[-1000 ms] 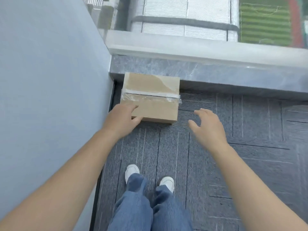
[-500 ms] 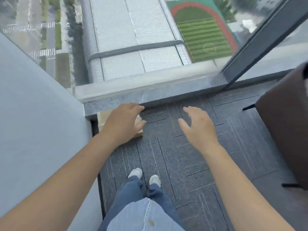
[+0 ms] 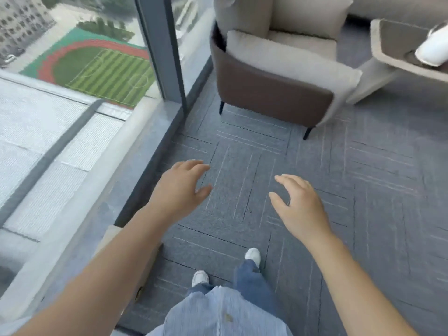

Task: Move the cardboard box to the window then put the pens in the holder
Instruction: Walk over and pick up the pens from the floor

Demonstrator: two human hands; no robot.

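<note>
The cardboard box (image 3: 148, 269) lies on the carpet against the grey window sill (image 3: 135, 146) at the lower left, and my left forearm hides most of it. My left hand (image 3: 179, 190) hovers above the carpet ahead of the box, apart from it, with fingers spread and nothing in it. My right hand (image 3: 300, 204) hangs level with it to the right, also spread and holding nothing. No pens or holder show in the head view.
A floor-to-ceiling window (image 3: 72, 93) with a dark upright frame (image 3: 160, 49) runs along the left. A brown and cream armchair (image 3: 274, 93) stands ahead. A pale side table (image 3: 397, 59) carrying a white object (image 3: 431, 49) is at the top right. My feet are on grey carpet tiles (image 3: 363, 190).
My left hand has come off the box, which stays by the window. My view has swung right, from the corner with the box to the armchair and open carpet.
</note>
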